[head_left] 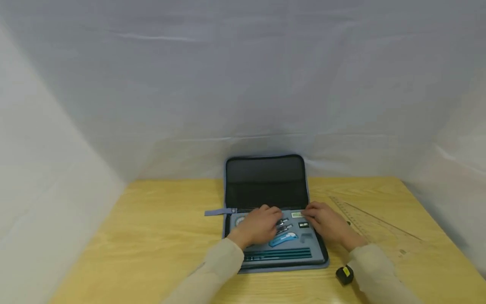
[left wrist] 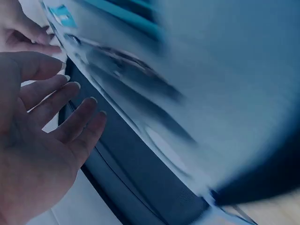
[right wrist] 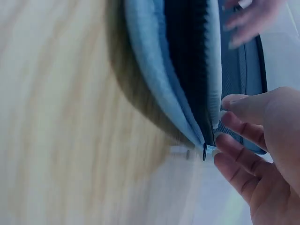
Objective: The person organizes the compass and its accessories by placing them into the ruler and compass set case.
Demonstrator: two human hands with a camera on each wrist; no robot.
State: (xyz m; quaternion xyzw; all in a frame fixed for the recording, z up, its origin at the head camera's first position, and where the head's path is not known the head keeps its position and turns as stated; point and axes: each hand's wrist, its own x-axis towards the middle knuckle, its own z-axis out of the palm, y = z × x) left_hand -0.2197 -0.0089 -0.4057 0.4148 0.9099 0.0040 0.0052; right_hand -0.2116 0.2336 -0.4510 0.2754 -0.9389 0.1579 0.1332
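Observation:
An unzipped case (head_left: 282, 268) lies on the table with its dark mesh lid (head_left: 265, 181) raised. Its grey insert holds a blue utility knife (head_left: 283, 239), several dark green pencils (head_left: 279, 254), a small sharpener (head_left: 303, 225), metal compasses (head_left: 282, 226) and a white-and-green eraser (head_left: 297, 214). Over the insert's upper middle hovers my left hand (head_left: 258, 226), its loosely bent fingers holding nothing in the left wrist view. My right hand (head_left: 328, 221) is at the case's upper right, fingertips right at the insert's corner beside the eraser. In the right wrist view, thumb and fingers (right wrist: 239, 152) stand slightly apart there.
Right of the case lie a clear ruler (head_left: 349, 215) and a transparent set square (head_left: 395, 236). A black-and-yellow tape measure (head_left: 344, 275) sits by my right sleeve. A strap (head_left: 216, 212) sticks out from the case's left side. White sheeting (head_left: 243, 84) walls in the wooden table (head_left: 152, 245).

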